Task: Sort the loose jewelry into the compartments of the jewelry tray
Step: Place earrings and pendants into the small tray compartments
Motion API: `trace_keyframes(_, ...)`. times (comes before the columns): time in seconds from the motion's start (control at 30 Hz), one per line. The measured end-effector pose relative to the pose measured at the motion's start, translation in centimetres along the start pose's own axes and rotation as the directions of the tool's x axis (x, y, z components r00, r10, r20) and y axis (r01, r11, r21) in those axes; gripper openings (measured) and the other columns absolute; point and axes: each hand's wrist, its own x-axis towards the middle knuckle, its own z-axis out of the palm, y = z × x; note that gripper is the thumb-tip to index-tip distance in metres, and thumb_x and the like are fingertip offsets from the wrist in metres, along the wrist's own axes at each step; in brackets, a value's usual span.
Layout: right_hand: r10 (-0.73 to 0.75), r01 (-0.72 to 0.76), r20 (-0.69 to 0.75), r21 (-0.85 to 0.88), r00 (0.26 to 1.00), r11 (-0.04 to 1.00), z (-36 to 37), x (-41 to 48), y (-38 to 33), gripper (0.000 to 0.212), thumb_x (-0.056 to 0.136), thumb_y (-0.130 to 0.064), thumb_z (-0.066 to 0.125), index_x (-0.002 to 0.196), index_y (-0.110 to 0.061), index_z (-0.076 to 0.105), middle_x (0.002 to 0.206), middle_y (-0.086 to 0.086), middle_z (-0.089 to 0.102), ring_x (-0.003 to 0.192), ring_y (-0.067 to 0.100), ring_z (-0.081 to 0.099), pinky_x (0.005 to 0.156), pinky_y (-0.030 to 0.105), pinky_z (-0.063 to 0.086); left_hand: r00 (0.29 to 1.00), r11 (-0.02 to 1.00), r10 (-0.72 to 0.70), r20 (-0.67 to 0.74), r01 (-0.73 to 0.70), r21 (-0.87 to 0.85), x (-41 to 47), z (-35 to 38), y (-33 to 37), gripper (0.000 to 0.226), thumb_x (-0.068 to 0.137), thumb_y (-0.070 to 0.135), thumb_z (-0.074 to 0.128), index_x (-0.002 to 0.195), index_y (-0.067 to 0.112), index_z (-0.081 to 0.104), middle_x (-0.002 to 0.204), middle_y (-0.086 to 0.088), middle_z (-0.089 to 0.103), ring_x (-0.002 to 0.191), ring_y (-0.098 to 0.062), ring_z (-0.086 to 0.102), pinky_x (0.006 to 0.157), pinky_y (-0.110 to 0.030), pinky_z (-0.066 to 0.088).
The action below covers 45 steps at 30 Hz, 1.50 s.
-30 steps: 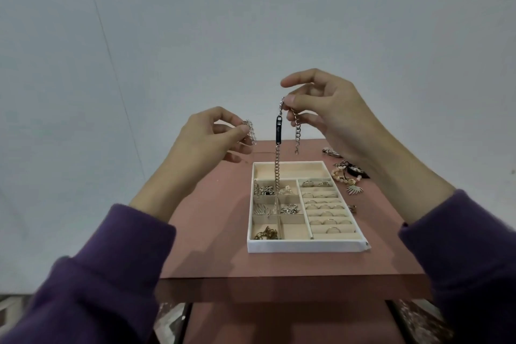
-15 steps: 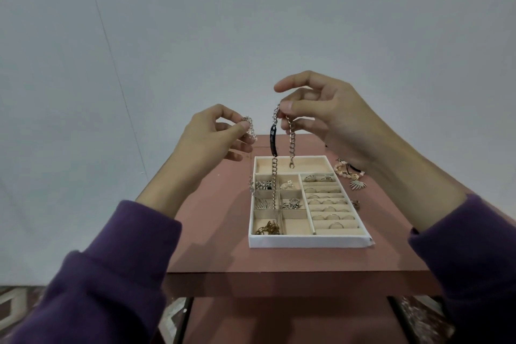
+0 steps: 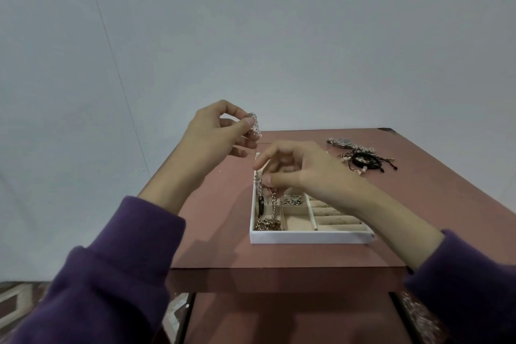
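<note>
**Q:** What is shown nearest the viewer?

**A:** Two purple sleeves (image 3: 111, 274) are seen at the bottom corners. Beyond them, a white jewelry tray (image 3: 310, 238) is set near the front edge of a reddish desk (image 3: 217, 232), about midway along it.

**Q:** What is held, and by which hand?

**A:** A chain bracelet with a black bar (image 3: 261, 205) is pinched between thumb and forefinger of the right hand (image 3: 304, 173), just above the tray's left side. It hangs in two strands. The lower end appears to meet a heap of gold-toned chains (image 3: 267, 224) in the tray's near-left compartment. Farther back, the left hand (image 3: 215, 134) is raised off the tray's far-left corner, and a bunched silver chain (image 3: 254, 124) is gripped at its fingertips.

**Q:** What else is visible?

**A:** Small pieces (image 3: 293, 200) are seen in a middle compartment, and ring rows (image 3: 335, 220) on the tray's right side. Toward the desk's far right corner, a watch (image 3: 342, 142) and black cord bracelets (image 3: 365, 160) are left loose.

**Q:** Which step is in hand?

**A:** The bar bracelet is judged to be going into the chain compartment. Before release, the slack should be gathered inside the dividers, so no links are draped across them. The silver chain and the loose pile are judged still to be sorted.
</note>
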Motion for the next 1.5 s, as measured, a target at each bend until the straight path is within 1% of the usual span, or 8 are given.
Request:
trace_keyframes(0.27, 0.052, -0.042, 0.045, -0.198, 0.998, 0.979, 0.4, -0.2, 1.5, 0.020, 0.078, 0.007, 0.063, 0.090, -0.009, 0.066, 0.077, 0.008, 0.067, 0.063, 0.015, 0.061, 0.068, 0.028, 0.053, 1.000, 1.000, -0.002, 0.005, 0.002, -0.018, 0.0, 0.2, 0.1, 0.004, 0.089, 0.013, 0.058, 0.087, 0.011, 0.056, 0.072, -0.006, 0.069, 0.066, -0.018, 0.068, 0.056, -0.023, 0.054)
trace_keyframes(0.47, 0.037, -0.114, -0.221, -0.345, 0.975, 0.932, -1.2, 0.6, 2.5, 0.013, 0.079, -0.013, 0.069, 0.089, -0.020, 0.065, 0.072, -0.005, 0.060, 0.060, 0.007, 0.054, 0.057, 0.016, 0.044, 1.000, 1.000, 0.012, 0.014, -0.012, -0.015, 0.0, 0.4, 0.4, 0.005, 0.089, 0.014, 0.059, 0.089, 0.010, 0.057, 0.073, -0.005, 0.069, 0.067, -0.017, 0.068, 0.058, -0.024, 0.055)
trace_keyframes(0.63, 0.120, -0.139, -0.070, -0.547, 0.990, 0.826, -1.2, 0.7, 3.5, 0.033, 0.075, -0.033, 0.074, 0.107, -0.026, 0.068, 0.083, -0.006, 0.059, 0.072, 0.003, 0.050, 0.069, 0.017, 0.040, 1.000, 1.000, 0.015, 0.021, -0.014, -0.025, 0.0, 0.6, 0.5, 0.004, 0.089, 0.013, 0.058, 0.087, 0.011, 0.056, 0.072, -0.005, 0.069, 0.067, -0.018, 0.068, 0.058, -0.024, 0.054)
trace_keyframes(0.77, 0.047, -0.067, -0.049, -0.606, 0.998, 0.793, -0.5, 0.7, 4.2, 0.022, 0.079, -0.031, 0.071, 0.096, -0.018, 0.075, 0.078, 0.001, 0.057, 0.077, 0.010, 0.051, 0.071, 0.012, 0.037, 0.999, 0.999, 0.023, 0.025, -0.022, -0.033, 0.1, 0.7, 0.9, 0.004, 0.089, 0.013, 0.058, 0.090, 0.009, 0.056, 0.073, -0.007, 0.068, 0.068, -0.020, 0.068, 0.057, -0.024, 0.054)
trace_keyframes(0.93, 0.105, -0.143, -0.127, -0.345, 0.986, 0.928, -1.8, 0.3, 4.3, 0.009, 0.082, -0.024, 0.068, 0.083, -0.017, 0.074, 0.079, -0.001, 0.064, 0.068, 0.001, 0.054, 0.063, 0.012, 0.041, 0.999, 0.997, 0.044, 0.013, -0.043, -0.062, 0.2, 0.6, 1.1, 0.008, 0.089, 0.014, 0.058, 0.091, 0.007, 0.056, 0.074, -0.008, 0.068, 0.069, -0.021, 0.069, 0.057, -0.023, 0.055)
trace_keyframes(1.13, 0.178, -0.189, -0.067, -0.217, 0.982, 0.958, -2.9, 0.1, 3.5, 0.036, 0.080, -0.037, 0.069, 0.115, -0.037, 0.061, 0.105, -0.008, 0.065, 0.082, 0.002, 0.055, 0.067, 0.011, 0.043, 0.999, 0.992, 0.048, 0.013, -0.046, -0.116, 0.4, 1.7, 1.5, 0.008, 0.089, 0.014, 0.059, 0.090, 0.007, 0.056, 0.075, -0.009, 0.068, 0.068, -0.020, 0.069, 0.059, -0.021, 0.055)
trace_keyframes(1.33, 0.149, -0.144, -0.008, 0.198, 0.989, 0.970, -1.6, 0.2, 3.6, 0.014, 0.088, -0.011, 0.060, 0.100, -0.005, 0.066, 0.085, 0.009, 0.065, 0.064, 0.017, 0.061, 0.057, 0.020, 0.050, 0.997, 0.988, 0.073, 0.039, -0.067, -0.139, 0.9, 3.5, 2.4, 0.012, 0.089, 0.014, 0.059, 0.095, 0.004, 0.056, 0.078, -0.011, 0.069, 0.072, -0.023, 0.070, 0.064, -0.025, 0.058)
trace_keyframes(1.5, 0.125, -0.067, -0.141, 0.358, 0.982, 0.931, -4.5, -1.2, 3.4, 0.015, 0.091, -0.009, 0.052, 0.092, 0.000, 0.064, 0.079, 0.015, 0.064, 0.062, 0.019, 0.061, 0.057, 0.022, 0.052, 0.992, 0.973, 0.115, 0.044, -0.104, -0.205, 1.4, 4.9, 3.1, 0.012, 0.089, 0.014, 0.059, 0.096, 0.005, 0.056, 0.080, -0.011, 0.069, 0.075, -0.021, 0.070, 0.067, -0.025, 0.058)
